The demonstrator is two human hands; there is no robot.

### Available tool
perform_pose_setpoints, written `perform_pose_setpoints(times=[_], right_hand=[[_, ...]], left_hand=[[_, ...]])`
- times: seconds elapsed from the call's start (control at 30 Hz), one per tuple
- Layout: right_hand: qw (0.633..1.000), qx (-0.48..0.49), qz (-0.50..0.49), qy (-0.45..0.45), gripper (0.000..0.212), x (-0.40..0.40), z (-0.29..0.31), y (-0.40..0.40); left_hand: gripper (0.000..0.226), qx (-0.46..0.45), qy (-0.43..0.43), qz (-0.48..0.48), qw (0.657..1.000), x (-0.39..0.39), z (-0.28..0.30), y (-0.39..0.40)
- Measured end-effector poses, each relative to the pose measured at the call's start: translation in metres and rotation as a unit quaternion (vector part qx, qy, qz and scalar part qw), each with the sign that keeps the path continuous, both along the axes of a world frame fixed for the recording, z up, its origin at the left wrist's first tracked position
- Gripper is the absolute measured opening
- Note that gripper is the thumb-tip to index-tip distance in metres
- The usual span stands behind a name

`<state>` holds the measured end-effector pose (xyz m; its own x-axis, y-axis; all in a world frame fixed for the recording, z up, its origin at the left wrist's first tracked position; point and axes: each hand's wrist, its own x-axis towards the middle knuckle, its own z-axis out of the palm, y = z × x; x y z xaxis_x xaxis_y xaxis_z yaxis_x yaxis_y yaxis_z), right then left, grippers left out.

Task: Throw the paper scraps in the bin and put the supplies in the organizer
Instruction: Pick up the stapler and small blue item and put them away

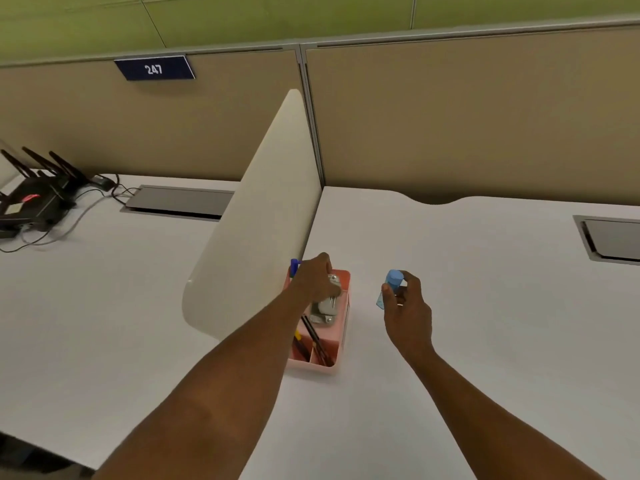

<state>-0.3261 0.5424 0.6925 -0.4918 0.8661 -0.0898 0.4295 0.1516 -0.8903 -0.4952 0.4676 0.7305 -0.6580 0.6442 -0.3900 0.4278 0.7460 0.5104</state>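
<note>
A pink organizer [341, 344] stands on the white desk beside the cream divider. Pencils [313, 336] lean in its near compartments and a blue pen [294, 265] sticks up at its far left corner. My left hand [317, 280] reaches over the organizer's far end, fingers curled on a grey metal stapler-like tool [325, 308] that lies in the box. To the right of the organizer my right hand [408, 310] holds a small translucent blue container [389, 287] above the desk, pinched between thumb and fingers. No paper scraps or bin are in view.
The cream divider panel [263, 216] rises just left of the organizer. A black router with antennas and cables [34, 199] sits far left. Grey cable hatches [180, 202] [613, 239] are set into the desks. Beige partition walls [467, 116] close the back.
</note>
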Motion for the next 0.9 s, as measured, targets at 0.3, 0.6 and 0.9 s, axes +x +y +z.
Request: perform_pose_setpoints(times=[0.3, 0.6, 0.9], right_hand=[[0.989, 0.068, 0.131, 0.027, 0.035, -0.081, -0.015, 0.024], [0.925, 0.212, 0.296, -0.109, 0.026, -0.098, -0.037, 0.024], [0.884, 0.292, 0.328, -0.161, 0.02, -0.089, -0.033, 0.035]], left_hand=[[0.039, 0.0, 0.051, 0.008, 0.999, 0.006, -0.02, -0.013], [0.057, 0.009, 0.076, 0.033, 0.996, 0.014, -0.025, -0.026], [0.062, -0.001, 0.061, 0.052, 0.997, 0.019, -0.021, -0.038]])
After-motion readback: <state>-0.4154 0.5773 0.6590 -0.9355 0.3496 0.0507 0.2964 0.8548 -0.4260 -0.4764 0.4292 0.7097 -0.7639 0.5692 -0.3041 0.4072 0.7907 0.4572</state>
